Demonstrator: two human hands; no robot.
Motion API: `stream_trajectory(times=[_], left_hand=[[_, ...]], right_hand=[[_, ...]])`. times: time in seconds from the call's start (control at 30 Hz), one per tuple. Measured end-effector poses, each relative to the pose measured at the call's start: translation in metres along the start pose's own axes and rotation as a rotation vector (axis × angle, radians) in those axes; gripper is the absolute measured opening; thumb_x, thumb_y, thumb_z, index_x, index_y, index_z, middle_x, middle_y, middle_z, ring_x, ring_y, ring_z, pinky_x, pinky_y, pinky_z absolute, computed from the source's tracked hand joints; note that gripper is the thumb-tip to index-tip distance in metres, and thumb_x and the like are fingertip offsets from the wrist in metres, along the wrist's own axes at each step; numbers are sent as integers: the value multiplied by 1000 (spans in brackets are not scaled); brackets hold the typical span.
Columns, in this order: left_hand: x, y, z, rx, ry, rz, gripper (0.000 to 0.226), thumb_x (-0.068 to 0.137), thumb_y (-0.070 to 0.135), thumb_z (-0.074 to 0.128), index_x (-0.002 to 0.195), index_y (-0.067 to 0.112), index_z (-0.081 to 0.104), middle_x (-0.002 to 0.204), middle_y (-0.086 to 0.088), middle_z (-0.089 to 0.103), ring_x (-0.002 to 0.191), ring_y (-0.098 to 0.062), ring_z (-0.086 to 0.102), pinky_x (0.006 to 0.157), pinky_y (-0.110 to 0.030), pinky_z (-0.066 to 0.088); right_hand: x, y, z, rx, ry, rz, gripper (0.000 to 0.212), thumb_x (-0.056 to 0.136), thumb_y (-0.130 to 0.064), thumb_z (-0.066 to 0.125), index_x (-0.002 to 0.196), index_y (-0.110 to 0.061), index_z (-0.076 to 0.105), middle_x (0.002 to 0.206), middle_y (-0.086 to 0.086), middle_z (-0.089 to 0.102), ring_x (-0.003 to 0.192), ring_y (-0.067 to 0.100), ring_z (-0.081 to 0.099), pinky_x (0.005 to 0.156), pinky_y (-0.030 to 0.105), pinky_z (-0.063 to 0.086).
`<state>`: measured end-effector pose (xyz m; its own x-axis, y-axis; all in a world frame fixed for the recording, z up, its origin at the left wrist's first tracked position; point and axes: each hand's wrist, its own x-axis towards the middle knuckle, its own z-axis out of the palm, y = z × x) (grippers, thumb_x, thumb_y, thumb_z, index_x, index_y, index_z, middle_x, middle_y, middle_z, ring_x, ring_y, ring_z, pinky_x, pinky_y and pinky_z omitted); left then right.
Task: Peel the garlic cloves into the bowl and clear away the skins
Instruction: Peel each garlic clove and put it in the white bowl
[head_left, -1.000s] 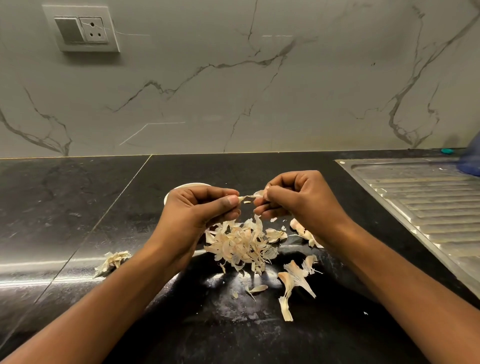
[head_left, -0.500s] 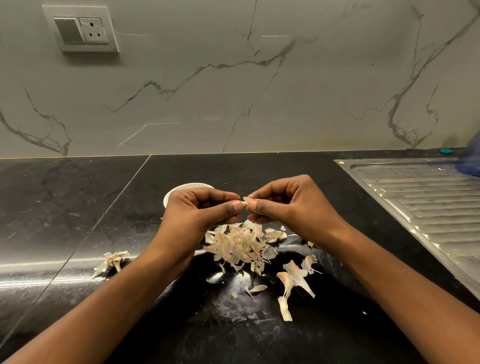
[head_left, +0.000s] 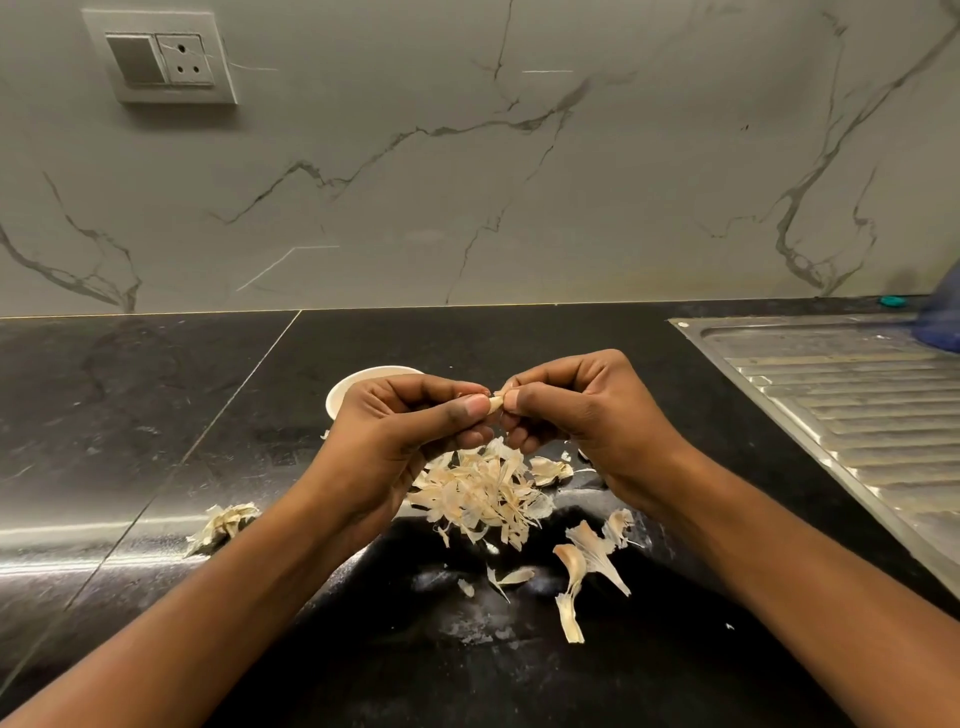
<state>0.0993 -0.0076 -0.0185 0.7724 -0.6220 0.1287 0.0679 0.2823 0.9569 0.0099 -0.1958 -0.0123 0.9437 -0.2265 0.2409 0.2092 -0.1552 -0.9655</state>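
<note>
Stray husk (head_left: 223, 525) sits far left on the counter (head_left: 156, 415). Bowl (head_left: 345, 395) is behind the left hand (head_left: 410, 436), mostly hidden. Left hand: thumb and curled fingers pinch the clove (head_left: 496, 402) at one end. Right hand (head_left: 587, 421): fingertips pinch the other end. Clove is in the air over the skins pile (head_left: 478, 493), just right of the bowl. My read: clove is tiny, light, firm, slick once bare; skin is papery and tears easily. Hold the body, strip from the tip. Drainboard (head_left: 857, 415) is far right.

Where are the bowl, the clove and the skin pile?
bowl (head_left: 358, 380): head view, on its visible white rim.
clove (head_left: 496, 403): head view, on its exposed pale tip.
skin pile (head_left: 480, 491): head view, on its middle.
</note>
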Motion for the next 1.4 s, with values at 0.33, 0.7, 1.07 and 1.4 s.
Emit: stream_trajectory(times=[0.33, 0.7, 1.07, 1.4], left_hand=[[0, -1, 0, -107, -11, -71, 16, 76, -2, 72, 90, -3, 80, 95, -27, 76, 74, -24, 74, 68, -23, 63], [1, -3, 0, -84, 36, -85, 33, 76, -6, 73, 107, -13, 70, 102, -30, 76, 93, -34, 79, 79, -29, 65], [2, -6, -2, 51, 69, -51, 33, 72, 4, 78, 102, -8, 75, 96, -26, 78, 81, -30, 80, 74, -27, 66], [0, -9, -2, 173, 34, 56, 27, 73, 3, 79, 98, -5, 77, 92, -24, 79, 83, -34, 80, 77, -30, 66]], right_hand=[[-1, -2, 2, 49, 14, 34, 17, 98, 2, 65, 90, 2, 80, 75, 14, 75, 62, 19, 69, 56, 22, 56], [1, 0, -3, 71, 26, 110, 10, 98, -4, 70, 101, 3, 77, 89, 21, 79, 71, 22, 74, 65, 25, 62], [0, 5, 1, -74, -7, 127, 13, 90, -10, 81, 100, -3, 80, 84, 17, 79, 72, 21, 75, 67, 24, 62], [0, 4, 1, -133, 2, 128, 9, 90, -5, 80, 96, 2, 79, 80, 17, 79, 69, 21, 76, 65, 25, 63]])
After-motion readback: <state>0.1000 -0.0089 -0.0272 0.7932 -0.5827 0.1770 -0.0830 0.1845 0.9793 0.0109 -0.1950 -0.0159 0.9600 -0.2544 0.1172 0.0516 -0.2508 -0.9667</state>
